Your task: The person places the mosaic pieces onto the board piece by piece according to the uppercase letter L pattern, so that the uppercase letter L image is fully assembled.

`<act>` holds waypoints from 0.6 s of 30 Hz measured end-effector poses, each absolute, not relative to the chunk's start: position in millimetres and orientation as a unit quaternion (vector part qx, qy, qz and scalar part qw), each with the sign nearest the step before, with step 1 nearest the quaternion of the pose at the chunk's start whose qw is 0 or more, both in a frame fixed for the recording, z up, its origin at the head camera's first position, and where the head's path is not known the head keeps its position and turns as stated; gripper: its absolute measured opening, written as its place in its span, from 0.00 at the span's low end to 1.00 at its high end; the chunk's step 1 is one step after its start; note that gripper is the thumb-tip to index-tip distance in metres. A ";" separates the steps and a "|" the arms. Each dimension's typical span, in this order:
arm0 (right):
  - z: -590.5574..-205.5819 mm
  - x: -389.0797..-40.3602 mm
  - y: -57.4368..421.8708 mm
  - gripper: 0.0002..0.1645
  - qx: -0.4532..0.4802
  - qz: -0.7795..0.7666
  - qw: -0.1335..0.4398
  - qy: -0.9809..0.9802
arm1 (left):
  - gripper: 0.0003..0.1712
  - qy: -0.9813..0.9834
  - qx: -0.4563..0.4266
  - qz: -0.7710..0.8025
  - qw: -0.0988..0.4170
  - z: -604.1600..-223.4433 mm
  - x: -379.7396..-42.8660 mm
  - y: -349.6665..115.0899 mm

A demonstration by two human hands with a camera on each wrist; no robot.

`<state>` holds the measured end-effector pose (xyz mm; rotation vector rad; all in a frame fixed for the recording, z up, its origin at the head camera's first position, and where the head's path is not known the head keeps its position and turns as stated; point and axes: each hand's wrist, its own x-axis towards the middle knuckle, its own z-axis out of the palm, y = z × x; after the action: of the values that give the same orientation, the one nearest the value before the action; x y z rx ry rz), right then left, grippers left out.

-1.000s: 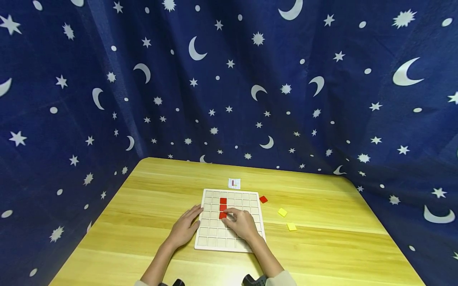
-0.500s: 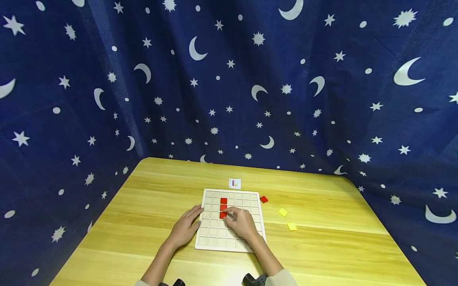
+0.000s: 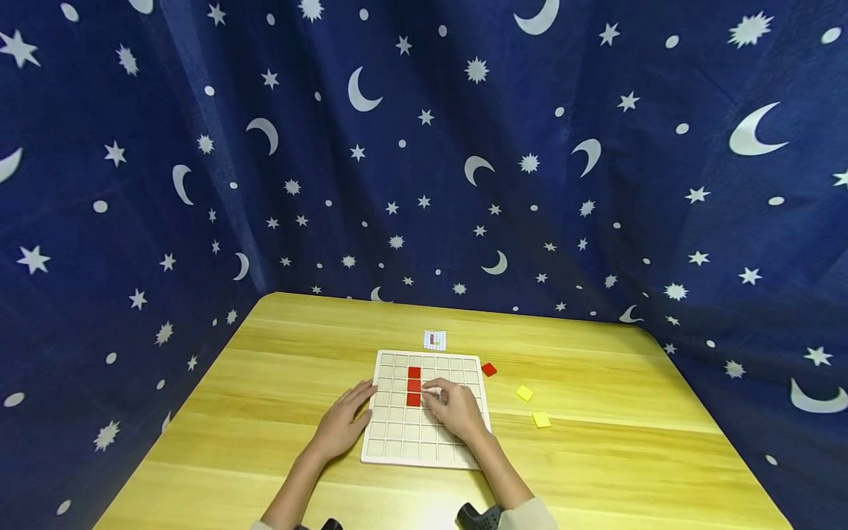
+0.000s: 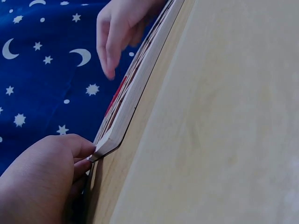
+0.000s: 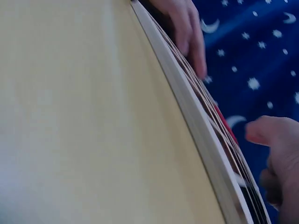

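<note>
A white grid board point(image 3: 392, 430) lies on the table, with three red square tiles point(image 3: 414, 386) set in one column of cells. My left hand point(image 3: 341, 421) rests along the board's left edge, its fingers extended; in the left wrist view its fingertips touch the board's corner point(image 4: 110, 142). Just right of the red column, my right hand point(image 3: 458, 410) hovers over the grid with thumb and index finger apart. No tile shows between them. The right wrist view has this hand point(image 5: 282, 154) raised off the board surface, its other fingers bent inward.
A loose red tile point(image 3: 489, 369) lies by the board's upper right corner. Two yellow tiles point(image 3: 525, 393) sit farther right on the wooden table point(image 3: 616, 442). Behind the board is a small printed grid card point(image 3: 434, 340). A blue star-patterned curtain point(image 3: 430, 162) surrounds the table.
My right hand has drawn back to the right from the lowest red tile, which now shows fully in its cell. The left hand stays at the board's edge.
</note>
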<state>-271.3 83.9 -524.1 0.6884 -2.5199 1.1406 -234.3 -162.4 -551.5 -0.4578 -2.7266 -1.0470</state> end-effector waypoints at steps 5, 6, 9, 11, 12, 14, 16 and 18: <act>-518.4 -282.7 112.2 0.10 0.154 0.380 0.216 -0.886 | 0.25 -0.917 -0.153 -0.355 0.095 -553.0 -233.7 -162.7; -517.7 -284.9 118.3 0.10 0.131 0.376 0.223 -0.890 | 0.25 -0.917 -0.153 -0.355 0.096 -553.2 -233.9 -162.9; -517.2 -289.1 135.0 0.14 0.085 0.367 0.221 -0.900 | 0.25 -0.916 -0.155 -0.355 0.099 -553.4 -234.4 -163.7; -518.2 -290.9 143.4 0.17 0.059 0.363 0.203 -0.907 | 0.25 -0.915 -0.157 -0.357 0.099 -553.0 -234.6 -163.9; -518.9 -291.7 146.6 0.18 0.051 0.363 0.194 -0.910 | 0.25 -0.915 -0.157 -0.357 0.099 -552.8 -234.6 -163.9; -519.6 -292.8 151.4 0.19 0.038 0.357 0.177 -0.916 | 0.24 -0.915 -0.156 -0.358 0.096 -552.7 -234.3 -163.6; -522.6 -295.7 155.0 0.20 0.022 0.338 0.166 -0.926 | 0.24 -0.915 -0.156 -0.359 0.094 -552.8 -233.7 -163.0; -526.2 -298.2 157.8 0.21 0.015 0.318 0.167 -0.933 | 0.24 -0.915 -0.156 -0.361 0.090 -552.6 -232.5 -161.7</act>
<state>-298.2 157.8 -526.2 0.0427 -2.6551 0.9057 -232.5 -161.7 -552.6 -0.4628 -2.7212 -1.0739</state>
